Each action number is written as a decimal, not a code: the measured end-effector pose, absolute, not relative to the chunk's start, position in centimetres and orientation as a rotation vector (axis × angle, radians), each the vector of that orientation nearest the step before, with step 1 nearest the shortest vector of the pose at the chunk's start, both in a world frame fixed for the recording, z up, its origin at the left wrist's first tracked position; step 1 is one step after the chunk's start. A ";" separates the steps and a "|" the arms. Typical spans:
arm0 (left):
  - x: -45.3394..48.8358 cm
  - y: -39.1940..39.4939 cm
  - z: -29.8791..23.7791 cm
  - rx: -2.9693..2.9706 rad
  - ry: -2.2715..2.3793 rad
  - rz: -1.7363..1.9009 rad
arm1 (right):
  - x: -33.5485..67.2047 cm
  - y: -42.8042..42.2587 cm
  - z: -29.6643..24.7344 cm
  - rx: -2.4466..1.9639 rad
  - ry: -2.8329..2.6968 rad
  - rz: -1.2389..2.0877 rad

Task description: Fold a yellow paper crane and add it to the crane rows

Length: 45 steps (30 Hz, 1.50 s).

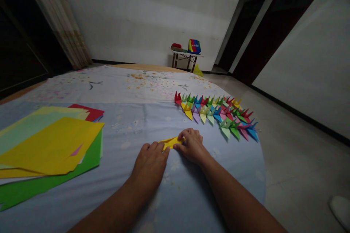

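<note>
**A:** What's hard to make out down there?

**B:** The folded yellow paper point(171, 142). It's a narrow, pointed strip lying on the cloth between the left hand point(149, 165) and right hand point(193, 147), and they hide its ends, so I can't follow the folds.

**A:** And the fingers point(155, 147)?

**B:** Closed on it from both sides, pinching the strip.

**A:** What's under it all?

**B:** A pale blue cloth point(218, 167) with faint flowers, spread over a round worktop point(147, 67) whose wooden edge shows at the far side. Stacked colored sheets point(49, 145) lie to the left, and rows of paper cranes point(216, 114) to the right.

**A:** And the room?

**B:** Dim. There's a gray floor point(295, 189), a white wall point(142, 14) and a curtain point(56, 18). A small table point(186, 56) holds a striped box point(194, 46) and a red object point(176, 45), too small to tell. A white slipper point(340, 211) is cut off at the corner.
</note>
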<state>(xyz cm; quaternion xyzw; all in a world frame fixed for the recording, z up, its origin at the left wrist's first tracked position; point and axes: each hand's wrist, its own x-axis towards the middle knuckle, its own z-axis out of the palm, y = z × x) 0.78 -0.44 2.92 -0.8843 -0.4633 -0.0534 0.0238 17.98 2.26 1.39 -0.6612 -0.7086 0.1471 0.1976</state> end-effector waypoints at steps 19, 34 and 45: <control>1.2 -0.8 2.3 -2.729 -1.445 -0.173 | 17.9 2.5 0.7 -1.829 -1.960 0.359; 0.9 -0.4 4.0 -2.703 -1.448 -0.153 | 18.5 2.6 1.3 -1.861 -1.976 0.419; 1.6 -1.8 4.2 -2.679 -1.480 -0.216 | 18.5 2.6 1.3 -1.876 -1.983 0.405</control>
